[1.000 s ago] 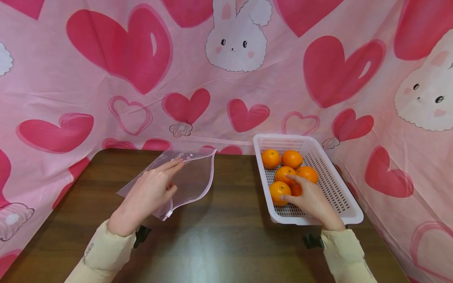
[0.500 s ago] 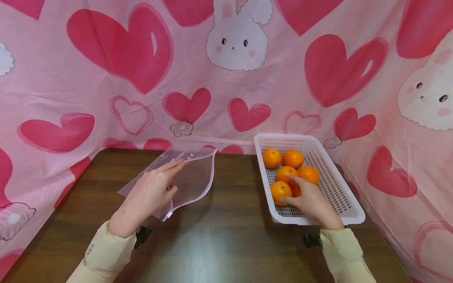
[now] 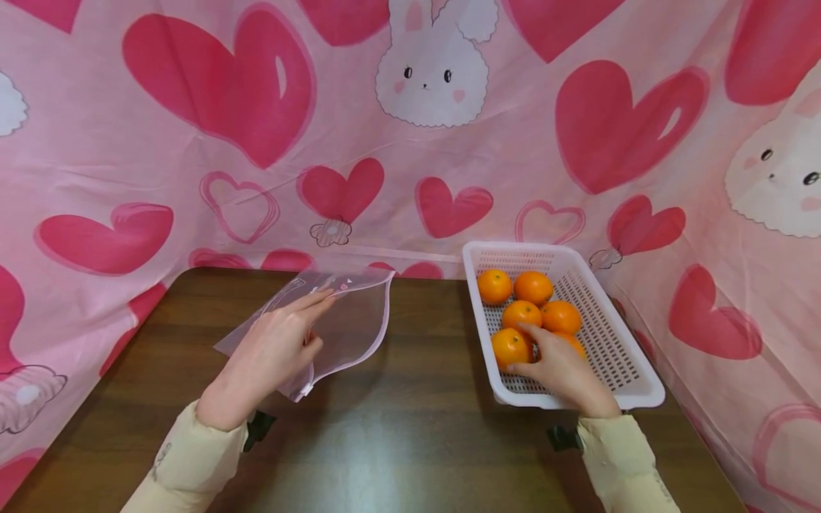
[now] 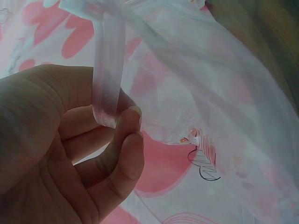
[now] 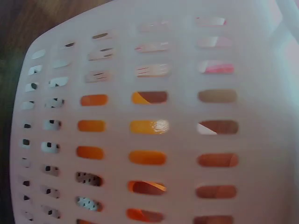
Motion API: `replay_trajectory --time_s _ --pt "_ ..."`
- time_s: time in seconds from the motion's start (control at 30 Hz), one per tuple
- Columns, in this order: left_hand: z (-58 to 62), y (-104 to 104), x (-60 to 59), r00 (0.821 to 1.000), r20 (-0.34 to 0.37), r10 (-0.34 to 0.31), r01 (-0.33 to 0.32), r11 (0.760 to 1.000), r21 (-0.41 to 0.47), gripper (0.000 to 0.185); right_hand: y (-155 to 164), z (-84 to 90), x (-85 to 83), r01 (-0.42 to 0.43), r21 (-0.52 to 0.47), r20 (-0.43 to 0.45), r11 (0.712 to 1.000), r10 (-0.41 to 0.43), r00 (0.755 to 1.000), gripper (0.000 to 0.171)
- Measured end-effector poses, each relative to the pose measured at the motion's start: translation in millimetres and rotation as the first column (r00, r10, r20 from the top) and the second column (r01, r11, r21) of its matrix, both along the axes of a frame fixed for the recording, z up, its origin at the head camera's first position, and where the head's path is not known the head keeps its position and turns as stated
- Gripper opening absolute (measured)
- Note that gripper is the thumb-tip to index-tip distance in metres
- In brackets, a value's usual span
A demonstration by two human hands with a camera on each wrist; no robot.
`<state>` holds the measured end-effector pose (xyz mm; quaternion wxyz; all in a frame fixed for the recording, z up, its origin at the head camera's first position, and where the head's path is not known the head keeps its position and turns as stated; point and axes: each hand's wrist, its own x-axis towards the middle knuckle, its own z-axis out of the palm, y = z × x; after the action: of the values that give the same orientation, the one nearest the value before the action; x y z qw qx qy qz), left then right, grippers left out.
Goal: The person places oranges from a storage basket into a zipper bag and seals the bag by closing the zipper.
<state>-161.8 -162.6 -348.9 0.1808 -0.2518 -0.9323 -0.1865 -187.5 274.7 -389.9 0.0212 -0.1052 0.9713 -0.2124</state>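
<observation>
The orange [image 3: 564, 344] under the right hand [image 3: 559, 370] sits in the near part of the white basket [image 3: 616, 356], at the right of the table [image 3: 398, 434]. It looks firm, round and light, with a slightly slick peel, so it is best cupped from above with fingers spread round its widest part. The fingers curl over it, the thumb reaching toward the neighbouring orange [image 3: 509, 348]; whether they truly grip it is hard to tell, as the hand hides most of it. Four more oranges lie further back in the basket.

To the left, the left hand [image 3: 269, 353] holds a thin, limp, clear bag [image 3: 349, 324], pinching its edge strip [image 4: 108, 84] between thumb and bent fingers [image 4: 124, 154]. The bag will sag and slide easily.
</observation>
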Motion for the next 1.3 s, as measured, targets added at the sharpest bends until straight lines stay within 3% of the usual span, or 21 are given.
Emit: replay_trajectory --time_s 0.13,0.7,0.93,1.3 --pt "0.1 0.1 -0.2 1.000 0.007 0.000 0.000 1.000 -0.001 0.060 0.4 -1.8 -0.1 0.008 -0.009 0.049 1.000 -0.007 0.999 0.082" --pt "-2.3 0.7 -0.4 1.000 -0.008 -0.011 0.011 1.000 0.003 0.060 -2.4 -4.4 -3.7 0.025 -0.023 0.042 0.999 -0.024 0.999 0.074" --pt "-2.9 1.3 -0.4 1.000 0.001 -0.013 0.013 1.000 0.004 0.060 -0.6 -7.2 -4.8 0.020 -0.006 0.061 1.000 -0.020 0.998 0.080" --pt "-3.6 2.3 -0.8 1.000 0.012 -0.015 0.015 1.000 0.003 0.061 1.4 -5.6 -5.5 -0.011 -0.023 -0.008 1.000 0.011 1.000 0.077"
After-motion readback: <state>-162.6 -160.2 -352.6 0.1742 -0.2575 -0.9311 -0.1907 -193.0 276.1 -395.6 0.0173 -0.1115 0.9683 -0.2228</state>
